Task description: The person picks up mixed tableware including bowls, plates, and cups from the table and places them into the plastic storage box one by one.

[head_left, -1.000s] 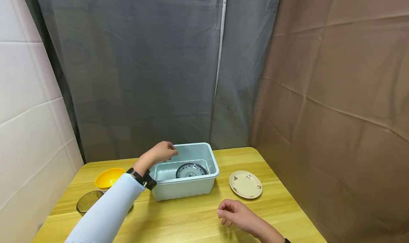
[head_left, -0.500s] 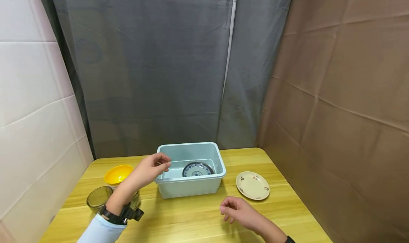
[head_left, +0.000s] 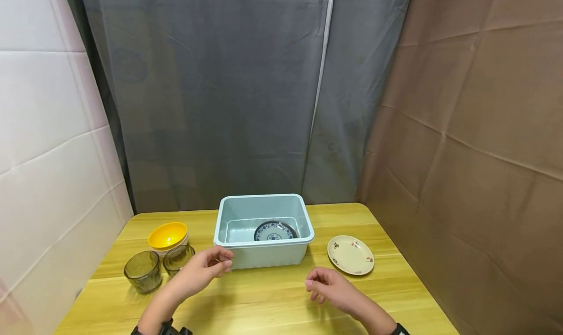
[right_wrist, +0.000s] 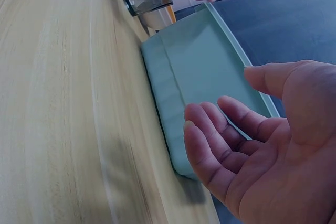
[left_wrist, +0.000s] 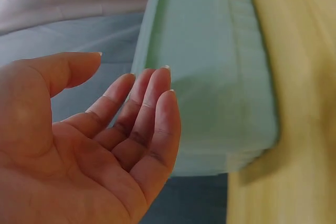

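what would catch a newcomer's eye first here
Probably the pale blue tub toward the back of the table, a patterned plate inside. Then the bright yellow bowl on the left, behind two smoky glasses. Nearer the camera, the left hand and right hand hold nothing.

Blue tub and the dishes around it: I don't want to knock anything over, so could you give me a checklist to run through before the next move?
1. Left hand empty: ok, fingers loosely bent, holding nothing.
2. Right hand empty: ok, likewise.
3. Blue tub upright and open on top: ok, standing on the table.
4. Patterned plate flat inside the tub: cannot tell, the front wall hides its near edge.
5. Cream plate inside the tub: not ok, it lies on the table to the tub's right.
6. Space left of the tub clear: not ok, two glass cups and a yellow bowl stand there.
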{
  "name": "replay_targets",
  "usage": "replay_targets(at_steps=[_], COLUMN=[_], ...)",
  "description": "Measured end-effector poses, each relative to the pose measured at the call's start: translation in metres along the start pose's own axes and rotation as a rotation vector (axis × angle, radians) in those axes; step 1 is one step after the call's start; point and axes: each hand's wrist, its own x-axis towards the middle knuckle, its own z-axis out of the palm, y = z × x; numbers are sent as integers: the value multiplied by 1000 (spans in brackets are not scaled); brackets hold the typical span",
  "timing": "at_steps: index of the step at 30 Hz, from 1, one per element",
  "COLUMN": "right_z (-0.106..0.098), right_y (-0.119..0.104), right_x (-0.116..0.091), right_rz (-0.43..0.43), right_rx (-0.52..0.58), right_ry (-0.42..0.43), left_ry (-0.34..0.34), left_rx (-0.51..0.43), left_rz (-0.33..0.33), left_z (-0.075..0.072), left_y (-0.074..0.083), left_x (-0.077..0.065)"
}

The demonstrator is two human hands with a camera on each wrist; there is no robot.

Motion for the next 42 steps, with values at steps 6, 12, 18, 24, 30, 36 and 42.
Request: replay_targets(at_steps=[6,12,18,24,30,36,42], right_z=[-1,0,-2,-6,-37,-95,-149], right_y=[0,0,0,-1,3,25,55], right_x=[-1,1,1,3,10,25,34], right_rz=[2,2,15,12,-4,95,161], right_rx=[2,0,5,-7,-135,-322,-526], right_ry=[6,5,5,8,98,372,471], left_ry=[-11,-20,-38,-26,-26,-20,-31], left_rx=[-58,-87,-100,-99,-99,-95,-104], left_rz=[-47,-63,-85,-83,-86,-85,-96], left_z=[10,18,21,21,22,22,24], left_y=[-22,-31,-32,-31,-31,-32,-34], left_x=[-8,-12,-12,-13,-12,-13,-15])
